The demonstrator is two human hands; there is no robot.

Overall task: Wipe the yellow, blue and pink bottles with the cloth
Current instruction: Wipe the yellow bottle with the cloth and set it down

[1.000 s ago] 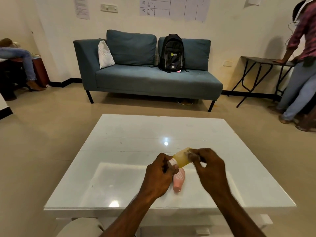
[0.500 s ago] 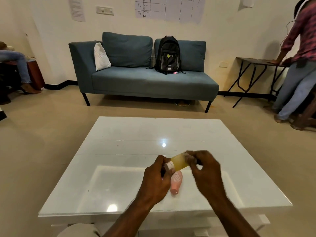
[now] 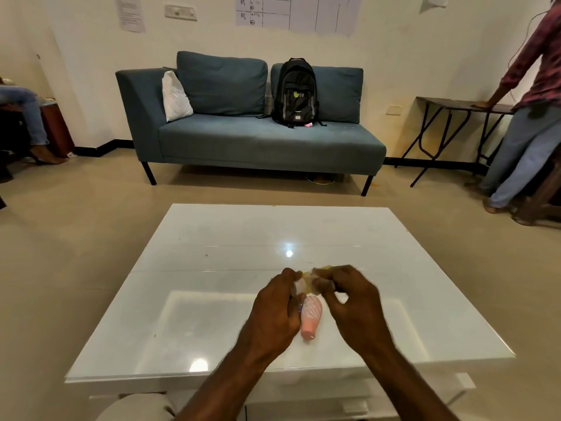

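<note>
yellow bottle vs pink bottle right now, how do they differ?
The yellow bottle is held up between the left hand and right hand; the pink bottle lies on its side on the white table, apart from the hands. The yellow bottle is mostly hidden by fingers and blurred; the pink bottle shows nearly whole, narrow end towards the camera. Both are small, and the pink one lies just below the yellow one in the picture.

Above the white tabletop, my left hand and right hand pinch the yellow bottle between them, blurred and mostly hidden by my fingers. Just below it, the pink bottle lies on the tabletop, beside my left hand.
</note>
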